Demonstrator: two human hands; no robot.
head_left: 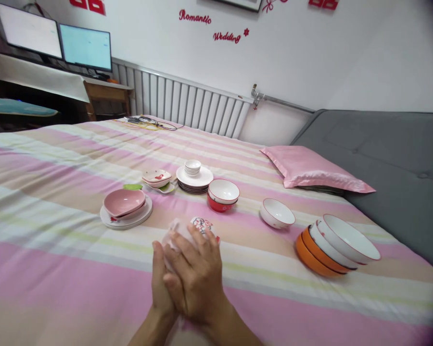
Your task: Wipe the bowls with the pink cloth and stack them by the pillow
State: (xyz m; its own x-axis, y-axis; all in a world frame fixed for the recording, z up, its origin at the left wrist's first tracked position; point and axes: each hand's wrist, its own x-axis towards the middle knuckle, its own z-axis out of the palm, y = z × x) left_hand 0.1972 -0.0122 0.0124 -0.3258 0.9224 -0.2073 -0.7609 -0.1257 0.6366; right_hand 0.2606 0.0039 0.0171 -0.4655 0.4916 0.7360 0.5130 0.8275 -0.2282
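My left hand (161, 283) and my right hand (198, 271) are pressed together low in the middle, the right one in front. Crumpled between them is a thin white cloth or tissue (173, 227), whose edges show above the fingers and below the palms. Just past my right fingertips appears a white piece with a dark and red floral pattern (202, 223). My fingers hide most of it, so I cannot tell its kind or whether it is held. Beyond it stand two stacked bowls (223, 191), white inside, the lower one red outside.
Left lie pink heart-shaped bowls (124, 202) on white plates (147, 211). Behind are small square dishes (157, 177) and stacked plates (203, 178) topped by small bowls (192, 166). Right are a white bowl (277, 213) and tilted large bowls (350, 238). A pink pillow (310, 168) lies behind.
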